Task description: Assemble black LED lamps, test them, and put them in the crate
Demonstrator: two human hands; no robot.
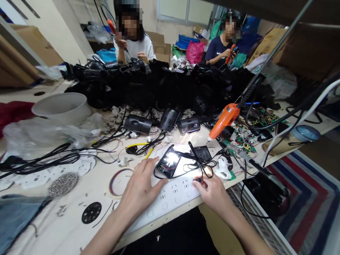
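Observation:
My right hand pinches a small black plug on a black cable, at the right end of a white power strip along the table's front edge. I cannot tell whether its pins are in a socket. My left hand rests across the strip's left part, thumb and fingers apart, beside a black box-shaped device. Bright light shines from that device, and thin wires show inside it. Behind my right hand lie a looped black cable and a square black part.
An orange electric screwdriver hangs at the right, above a soldering iron. Black housings lie before a large black heap. A roll of tape, screws and a white tub are left. Two people sit behind.

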